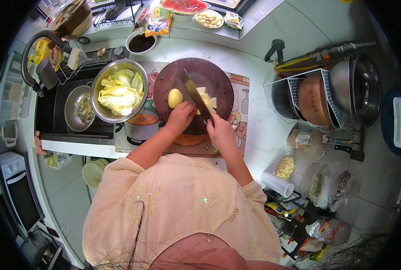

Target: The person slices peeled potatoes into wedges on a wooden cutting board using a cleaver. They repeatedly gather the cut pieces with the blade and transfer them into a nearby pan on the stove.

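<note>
My right hand (220,131) grips the handle of a wide-bladed kitchen knife (195,92), its blade angled up and to the left over a round dark wooden cutting board (217,72). Close against the blade's left side, my left hand (182,116) has its fingers curled on a piece of peeled potato (198,112), which they mostly hide. Several cut potato chunks (212,102) lie to the right of the blade. A whole peeled potato (175,98) rests on the board just beyond my left hand.
A steel bowl of cabbage leaves (121,92) stands left of the board, overlapping the sink edge. In the black sink (57,114) sits a metal pan (80,118) with scraps. A bowl of dark liquid (141,43) is behind. Pots fill a white wire rack (313,76) at right.
</note>
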A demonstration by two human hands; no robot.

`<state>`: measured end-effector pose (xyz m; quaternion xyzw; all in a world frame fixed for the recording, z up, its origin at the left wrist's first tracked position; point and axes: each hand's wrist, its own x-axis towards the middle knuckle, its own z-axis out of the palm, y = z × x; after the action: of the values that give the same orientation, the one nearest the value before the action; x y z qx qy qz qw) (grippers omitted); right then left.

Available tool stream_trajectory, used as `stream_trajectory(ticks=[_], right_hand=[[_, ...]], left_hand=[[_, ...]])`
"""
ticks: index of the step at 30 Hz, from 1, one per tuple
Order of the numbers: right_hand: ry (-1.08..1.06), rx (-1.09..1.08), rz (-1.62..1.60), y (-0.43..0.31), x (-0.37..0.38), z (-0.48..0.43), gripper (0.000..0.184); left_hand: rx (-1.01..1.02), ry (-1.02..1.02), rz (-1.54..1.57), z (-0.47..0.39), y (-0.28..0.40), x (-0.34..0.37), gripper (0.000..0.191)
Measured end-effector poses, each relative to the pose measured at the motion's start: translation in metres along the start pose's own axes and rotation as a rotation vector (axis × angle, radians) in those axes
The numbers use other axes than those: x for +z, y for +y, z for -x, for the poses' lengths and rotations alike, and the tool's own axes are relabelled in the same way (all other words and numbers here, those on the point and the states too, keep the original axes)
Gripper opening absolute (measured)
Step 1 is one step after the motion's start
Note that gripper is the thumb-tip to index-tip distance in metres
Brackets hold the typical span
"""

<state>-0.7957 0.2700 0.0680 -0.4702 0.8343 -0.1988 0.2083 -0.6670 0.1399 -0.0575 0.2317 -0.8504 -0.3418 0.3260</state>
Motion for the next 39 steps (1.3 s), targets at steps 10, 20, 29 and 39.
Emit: stream_trajectory(ticks=[10, 20, 29, 39], right_hand=[[-0.009, 0.004, 0.081, 0.020, 0.040, -0.023, 0.020], [0.011, -0.017, 0.054, 0.010, 0.020, -0.001, 0.020], [0.010, -0.039, -0.003, 0.012, 0.019, -0.007, 0.023], [-0.055, 0.004, 0.100, 0.019, 0.038, -0.016, 0.020]], left_hand=[[-0.012, 0.073, 0.015, -0.003, -0.001, 0.005, 0.021], [-0.003, -0.005, -0.057, 0.003, -0.001, 0.002, 0.015], [0.028, 0.014, -0.061, 0.004, -0.005, 0.002, 0.014], [0.028, 0.044, -0.023, 0.006, -0.004, 0.002, 0.016]])
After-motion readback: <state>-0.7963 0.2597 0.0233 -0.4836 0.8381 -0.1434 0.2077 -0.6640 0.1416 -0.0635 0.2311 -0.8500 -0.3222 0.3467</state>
